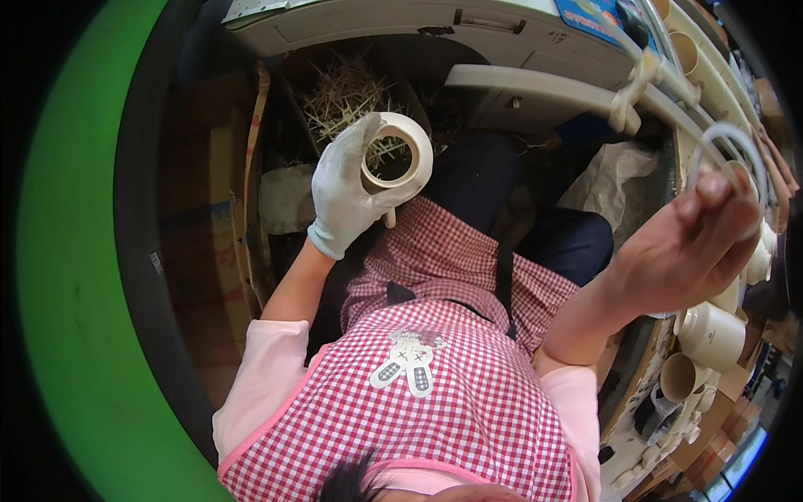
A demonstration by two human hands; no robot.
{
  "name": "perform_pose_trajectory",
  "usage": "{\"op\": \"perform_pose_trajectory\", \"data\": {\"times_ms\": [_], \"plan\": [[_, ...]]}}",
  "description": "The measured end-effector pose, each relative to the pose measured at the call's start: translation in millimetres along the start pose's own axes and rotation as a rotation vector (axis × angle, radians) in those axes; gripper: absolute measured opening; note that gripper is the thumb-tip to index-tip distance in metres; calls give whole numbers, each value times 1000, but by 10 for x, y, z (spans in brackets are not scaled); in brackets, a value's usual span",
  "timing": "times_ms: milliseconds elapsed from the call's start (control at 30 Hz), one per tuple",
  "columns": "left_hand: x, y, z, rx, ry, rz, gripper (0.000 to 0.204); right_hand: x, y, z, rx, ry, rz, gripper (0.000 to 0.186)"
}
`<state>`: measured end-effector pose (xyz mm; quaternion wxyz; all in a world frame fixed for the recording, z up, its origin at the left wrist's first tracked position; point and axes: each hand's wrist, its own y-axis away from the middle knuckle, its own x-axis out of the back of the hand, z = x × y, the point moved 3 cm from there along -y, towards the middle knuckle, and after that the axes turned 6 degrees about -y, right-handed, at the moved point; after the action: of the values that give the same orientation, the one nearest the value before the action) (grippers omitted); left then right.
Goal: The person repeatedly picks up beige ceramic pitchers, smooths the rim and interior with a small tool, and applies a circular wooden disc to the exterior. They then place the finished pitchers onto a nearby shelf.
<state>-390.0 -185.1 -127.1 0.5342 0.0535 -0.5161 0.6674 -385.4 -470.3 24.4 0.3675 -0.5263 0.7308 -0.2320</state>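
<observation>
My left hand (341,180), in a light knitted glove, is wrapped round a cream, hollow, jar-like housing (424,155) with a round mouth. The housing is held up in front of my lap, its opening turned upward. Through the opening I see pale thin sticks. Out to the right, my bare right hand (669,255) is raised and blurred at the fingertips. Its fingers pinch a translucent white ring (726,128), which stands up above them. The ring is held apart from the housing.
A bin of thin pale offcuts (347,96) lies beyond my left hand. A white drawer cabinet (368,27) spans the far side. On the right bench stand cream cylindrical housings (711,336), with a crumpled plastic bag (609,180) below. A green surface (63,251) runs along the left.
</observation>
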Motion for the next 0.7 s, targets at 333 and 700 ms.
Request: {"op": "perform_pose_trajectory", "data": {"times_ms": [333,700], "plan": [[410,80,131,68,145,48,115,-1014,523,892,-73,379,-665,52],[67,153,552,-68,141,-137,95,-500,1191,221,-442,593,-1127,30]]}}
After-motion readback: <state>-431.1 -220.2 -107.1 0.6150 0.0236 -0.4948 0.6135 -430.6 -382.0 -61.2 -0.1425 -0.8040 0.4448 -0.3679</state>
